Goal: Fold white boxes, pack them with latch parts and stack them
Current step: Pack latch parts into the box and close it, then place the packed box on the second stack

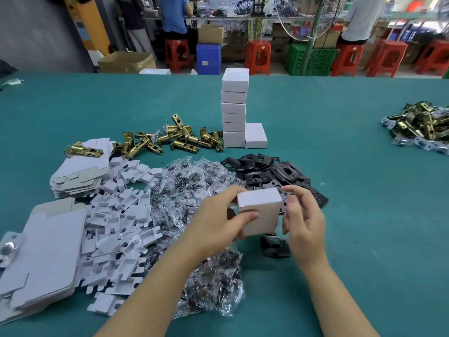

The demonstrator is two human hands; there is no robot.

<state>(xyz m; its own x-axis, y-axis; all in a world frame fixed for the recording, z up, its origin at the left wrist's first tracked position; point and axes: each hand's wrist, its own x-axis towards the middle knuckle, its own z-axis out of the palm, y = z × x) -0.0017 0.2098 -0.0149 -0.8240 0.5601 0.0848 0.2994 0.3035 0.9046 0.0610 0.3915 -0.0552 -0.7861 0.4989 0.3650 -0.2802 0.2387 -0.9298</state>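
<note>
A small white box [261, 210] is held in the air over the green table [364, 215], closed on the sides I can see. My left hand [218, 222] grips it from the left, thumb across its front face. My right hand [303, 215] touches its right side with curled fingers. Behind stands a tall stack of white boxes [234, 110], with one more white box [255, 135] beside its base. Brass latches [175, 139] lie left of the stack. Black plates [269, 171] lie behind my hands, and bagged screws [192, 188] to their left.
Flat box blanks [48, 254] and white card inserts [121, 227] cover the left side. A second heap of brass latches [422, 127] sits far right. A black part [275, 245] lies under the box. People, red stools and cartons stand beyond the table's far edge.
</note>
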